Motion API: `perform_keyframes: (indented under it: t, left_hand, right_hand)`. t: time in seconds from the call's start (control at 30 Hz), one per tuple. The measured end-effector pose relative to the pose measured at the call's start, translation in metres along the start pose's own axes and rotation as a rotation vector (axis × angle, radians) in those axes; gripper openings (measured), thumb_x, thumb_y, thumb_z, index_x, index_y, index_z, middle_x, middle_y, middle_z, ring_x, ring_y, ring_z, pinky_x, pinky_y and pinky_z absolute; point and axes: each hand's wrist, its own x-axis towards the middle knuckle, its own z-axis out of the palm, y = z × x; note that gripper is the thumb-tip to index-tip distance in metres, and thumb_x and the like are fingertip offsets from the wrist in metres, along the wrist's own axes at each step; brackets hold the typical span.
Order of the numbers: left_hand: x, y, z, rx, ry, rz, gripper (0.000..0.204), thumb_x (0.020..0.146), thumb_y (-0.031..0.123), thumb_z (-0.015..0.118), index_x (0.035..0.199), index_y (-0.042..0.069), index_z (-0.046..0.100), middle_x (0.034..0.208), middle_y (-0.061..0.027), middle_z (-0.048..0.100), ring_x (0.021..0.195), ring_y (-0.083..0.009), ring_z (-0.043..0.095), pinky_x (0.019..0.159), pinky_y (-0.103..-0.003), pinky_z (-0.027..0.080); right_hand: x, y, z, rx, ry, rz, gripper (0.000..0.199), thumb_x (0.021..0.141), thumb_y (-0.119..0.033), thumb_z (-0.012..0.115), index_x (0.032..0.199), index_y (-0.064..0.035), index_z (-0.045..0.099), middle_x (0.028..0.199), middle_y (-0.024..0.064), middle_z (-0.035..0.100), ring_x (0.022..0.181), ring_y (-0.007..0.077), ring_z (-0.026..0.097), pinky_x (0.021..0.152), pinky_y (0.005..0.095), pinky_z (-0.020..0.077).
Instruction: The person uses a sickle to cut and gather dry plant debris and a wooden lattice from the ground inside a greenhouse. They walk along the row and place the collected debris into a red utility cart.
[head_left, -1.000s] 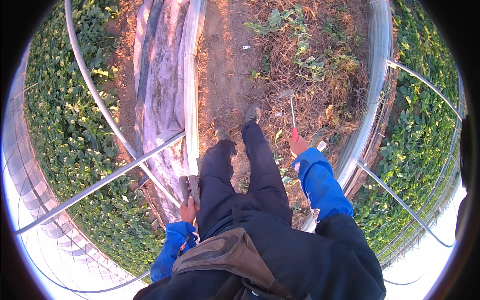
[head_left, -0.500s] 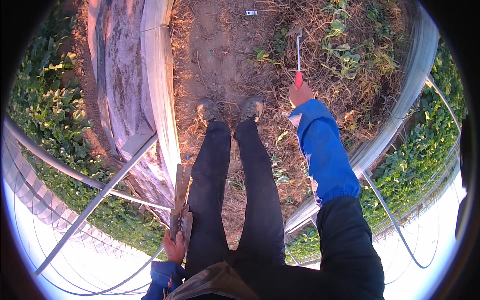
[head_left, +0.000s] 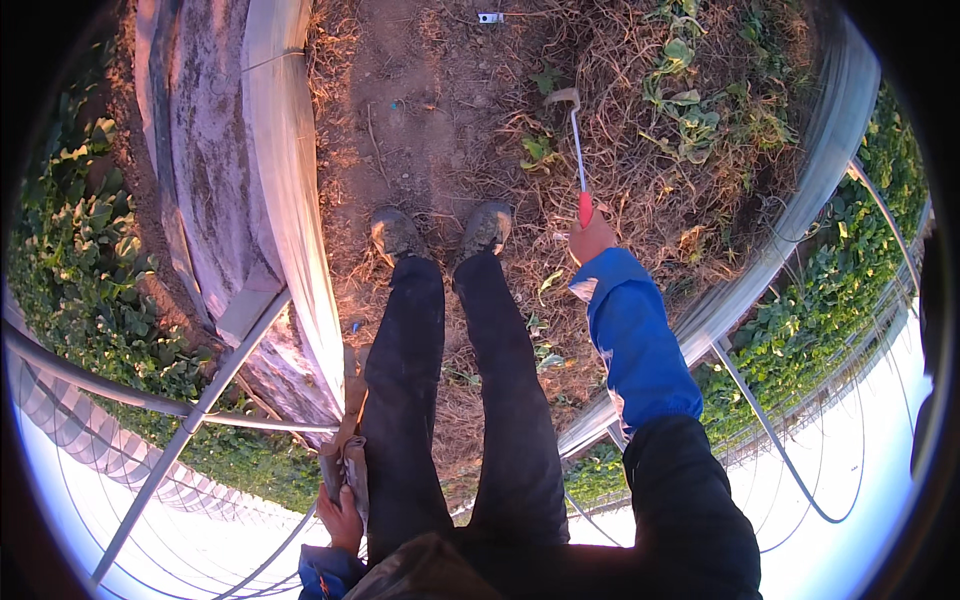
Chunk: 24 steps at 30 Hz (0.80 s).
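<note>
My right hand [head_left: 591, 238], at the end of a blue sleeve, is closed round the red grip of a hand hoe [head_left: 578, 150]. Its thin metal shank points away from me and ends in a bent, brownish blade above dry stalks on the ground. At the lower left, beside my thigh, my left hand [head_left: 341, 517] is closed on a brown, folded, strip-like thing [head_left: 345, 460]. What kind of thing it is I cannot make out. My fingers are partly hidden behind it.
My boots [head_left: 488, 228] stand on bare soil and straw. Along the left runs a low wall of plastic sheeting [head_left: 275, 130] with metal poles [head_left: 190, 430]. Withered vines [head_left: 690, 110] lie at the right, before another sheeting edge [head_left: 800, 200]. A small white tag [head_left: 490, 18] lies far ahead.
The hoe and my right hand have moved slightly left and nearer to me, and the blade now tilts further left. My left hand still grips the brown thing. The whole view has shifted a little.
</note>
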Motion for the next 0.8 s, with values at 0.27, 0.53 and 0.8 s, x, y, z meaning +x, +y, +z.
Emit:
perform_keyframes:
  t: [0.27, 0.53, 0.8]
  left_hand:
    - [0.002, -0.009, 0.004, -0.081, 0.028, -0.010, 0.048, 0.091, 0.031, 0.058, 0.114, -0.011, 0.055, 0.100, -0.0301, 0.060, 0.092, -0.0445, 0.056, 0.084, -0.048, 0.042]
    - [-0.002, -0.023, 0.012, -0.154, 0.040, -0.019, 0.048, 0.094, 0.033, 0.056, 0.119, -0.008, 0.054, 0.099, -0.0240, 0.060, 0.092, -0.0369, 0.058, 0.086, -0.045, 0.044]
    - [0.005, -0.032, 0.016, -0.076, 0.068, 0.022, 0.044, 0.092, 0.030, 0.055, 0.115, -0.008, 0.056, 0.095, -0.0241, 0.061, 0.087, -0.0382, 0.058, 0.081, -0.046, 0.045]
  right_hand:
    - [-0.040, 0.097, 0.022, -0.286, -0.191, 0.218, 0.040, 0.086, -0.022, 0.064, 0.119, -0.0046, 0.048, 0.100, 0.0258, 0.066, 0.094, 0.0432, 0.066, 0.083, 0.0537, 0.0508]
    - [-0.021, 0.032, -0.019, -0.180, 0.058, -0.013, 0.034, 0.083, -0.018, 0.067, 0.109, -0.0021, 0.053, 0.096, 0.0279, 0.065, 0.088, 0.0466, 0.064, 0.078, 0.0549, 0.0508]
    - [0.047, 0.049, -0.008, -0.242, -0.032, 0.102, 0.041, 0.084, -0.022, 0.065, 0.120, -0.0044, 0.051, 0.095, 0.0259, 0.067, 0.088, 0.0431, 0.066, 0.076, 0.0508, 0.0533]
